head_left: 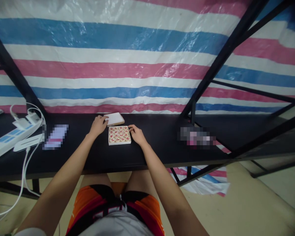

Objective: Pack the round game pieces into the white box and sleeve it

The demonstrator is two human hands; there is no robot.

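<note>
A shallow white box (pixel 119 143) lies on the black table in front of me, filled with rows of round xiangqi pieces (pixel 119 134) marked in red characters. Just behind it lies a white box lid (pixel 115 118), slightly turned. My left hand (pixel 98 126) has its fingers closed at the lid's left edge. At the box's upper right corner, my right hand (pixel 137 133) rests with its fingers loosely bent and apart, touching or very near the rim. It holds nothing that I can see.
To the left are a white power strip (pixel 13 139) with plugs and cables, a white charger-like device (pixel 28 143) and a blurred phone-like object (pixel 56 137). A blurred item (pixel 196 138) lies at right. Black frame bars and a striped plastic sheet (pixel 113 70) stand behind the table.
</note>
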